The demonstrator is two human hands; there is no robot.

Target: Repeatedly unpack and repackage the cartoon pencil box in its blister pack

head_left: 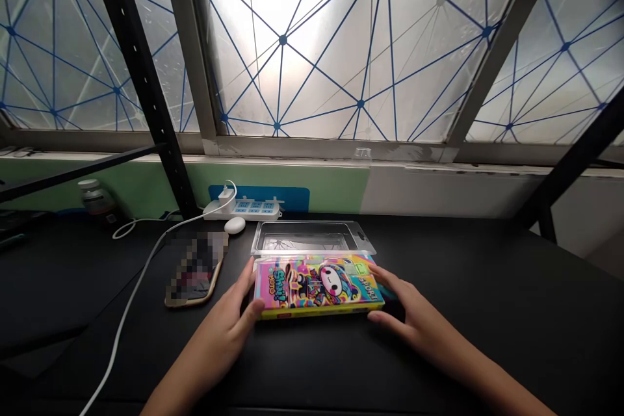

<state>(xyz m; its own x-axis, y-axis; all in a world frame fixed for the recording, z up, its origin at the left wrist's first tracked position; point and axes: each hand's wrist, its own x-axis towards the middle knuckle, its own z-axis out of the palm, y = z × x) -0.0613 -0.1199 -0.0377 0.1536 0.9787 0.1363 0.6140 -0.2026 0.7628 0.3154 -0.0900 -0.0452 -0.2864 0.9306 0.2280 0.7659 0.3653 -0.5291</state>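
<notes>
A flat, colourful printed box [316, 285] with a cartoon character on its top lies on the black desk, its yellow side towards me. My left hand [229, 315] grips the left end, thumb at the near corner and fingers along the far side. At the opposite end, my right hand [407, 305] has its fingers on the far right corner and its thumb by the near one. Directly behind the box is a clear plastic tray [363, 242], its rim close to the box's back edge.
Left of the box lies a phone [214, 276]. A white charging cable [127, 312] runs from a power strip [253, 209] across the desk [487, 286]. Near the strip sits a small white case [234, 226]. A bottle [100, 201] and black frame posts [141, 78] stand further back.
</notes>
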